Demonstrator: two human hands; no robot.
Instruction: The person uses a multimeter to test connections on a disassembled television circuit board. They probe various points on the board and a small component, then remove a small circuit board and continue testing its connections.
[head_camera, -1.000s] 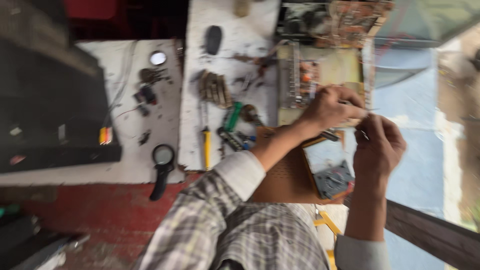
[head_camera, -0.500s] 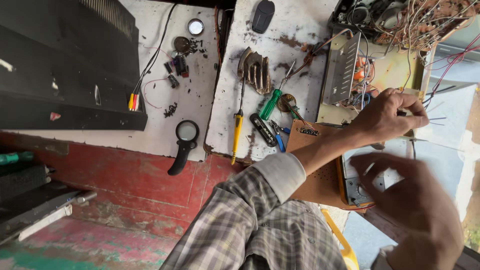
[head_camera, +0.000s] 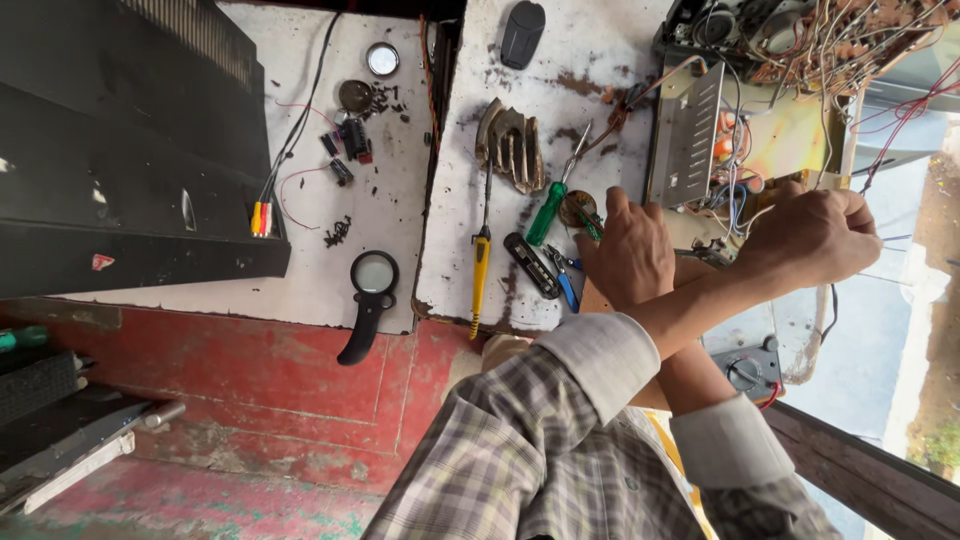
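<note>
Arms crossed; my left hand (head_camera: 812, 235) curls over the chassis wires (head_camera: 745, 190), grip hidden, so I cannot tell; right hand (head_camera: 630, 250) lies flat on the desk (head_camera: 460, 250), fingers loose, nearer the green screwdriver (head_camera: 545, 212).

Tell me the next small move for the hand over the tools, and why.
Probably close the right hand on the green screwdriver. That hand lies open among the tools, its fingers right beside the handle, with nothing in it. The left hand, crossed over it, is curled at the wires by the open chassis; whether it grips anything is hidden.
</note>
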